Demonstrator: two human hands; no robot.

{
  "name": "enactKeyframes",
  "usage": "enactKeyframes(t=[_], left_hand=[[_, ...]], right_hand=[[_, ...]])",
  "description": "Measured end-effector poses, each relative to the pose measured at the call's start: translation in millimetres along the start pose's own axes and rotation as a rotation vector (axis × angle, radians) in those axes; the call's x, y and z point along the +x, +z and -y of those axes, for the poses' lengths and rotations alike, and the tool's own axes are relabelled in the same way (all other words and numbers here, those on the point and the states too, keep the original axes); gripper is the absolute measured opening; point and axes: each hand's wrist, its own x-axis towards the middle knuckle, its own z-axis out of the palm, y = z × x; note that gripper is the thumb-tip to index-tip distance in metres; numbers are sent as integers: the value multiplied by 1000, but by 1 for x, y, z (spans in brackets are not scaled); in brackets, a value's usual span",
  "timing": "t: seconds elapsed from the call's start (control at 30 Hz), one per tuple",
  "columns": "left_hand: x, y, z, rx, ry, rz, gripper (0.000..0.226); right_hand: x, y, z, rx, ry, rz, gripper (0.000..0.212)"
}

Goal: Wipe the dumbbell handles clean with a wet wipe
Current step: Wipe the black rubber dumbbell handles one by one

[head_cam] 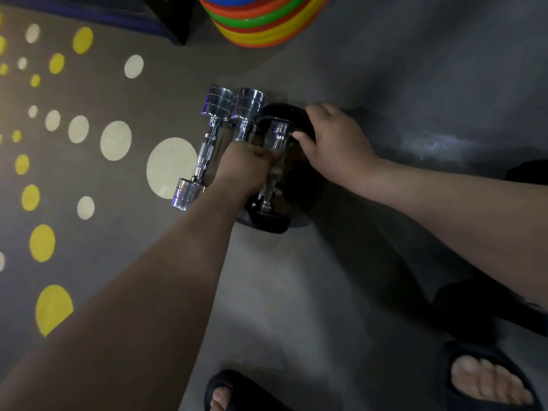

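Observation:
Three dumbbells lie side by side on the grey floor. The black-headed dumbbell (pixel 271 221) is the nearest to the right, with a chrome handle. My left hand (pixel 246 167) grips that handle at its middle; a pale bit of wet wipe (pixel 277 161) seems to show under the fingers, though it is blurred. My right hand (pixel 335 143) holds the far black head, fingers curled over its rim. Two chrome dumbbells lie to the left: one in full view (pixel 204 149), the other (pixel 247 108) partly hidden behind my left hand.
A stack of bright coloured rings (pixel 261 19) stands at the top. A dark frame leg (pixel 178 22) stands left of it. Yellow and white dots (pixel 170 167) are painted on the floor at left. My feet in black slippers (pixel 486 378) are at the bottom right.

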Motion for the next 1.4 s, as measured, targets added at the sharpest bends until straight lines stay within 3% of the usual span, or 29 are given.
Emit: enactKeyframes(t=[0.17,0.27,0.57,0.7,0.9,1.0,1.07,1.13,1.27,1.33,1.4], left_hand=[[18,3,-9,-369,-83,77,22],[15,1,-12,-435,-127,160,26],[10,-27,1,101,-38,318,45],[1,-38,2,441,8,418,34],[-22,-32,-2,619,35,237,31],[-40,-32,-5,482,37,41,24],[-52,-33,-7,238,5,-25,15],[-63,-34,-12,-10,-12,-34,17],[-69,-27,-17,-114,-19,-115,29],[-70,-22,-18,-119,4,-80,22],[-72,-15,-20,-309,-5,3,17]], right_hand=[[1,0,-2,-13,-21,1,28],[0,-1,-2,-28,-48,-2,27],[-1,-2,2,-95,-31,0,29],[-1,-3,5,-102,-18,7,28],[-1,-7,10,-75,42,30,30],[0,-10,12,-26,75,55,39],[-3,-12,12,16,96,110,58],[-12,-14,13,73,115,119,64],[-40,-19,13,211,53,-69,41],[-49,-20,17,349,96,-33,29],[-53,-23,23,581,257,118,21]])
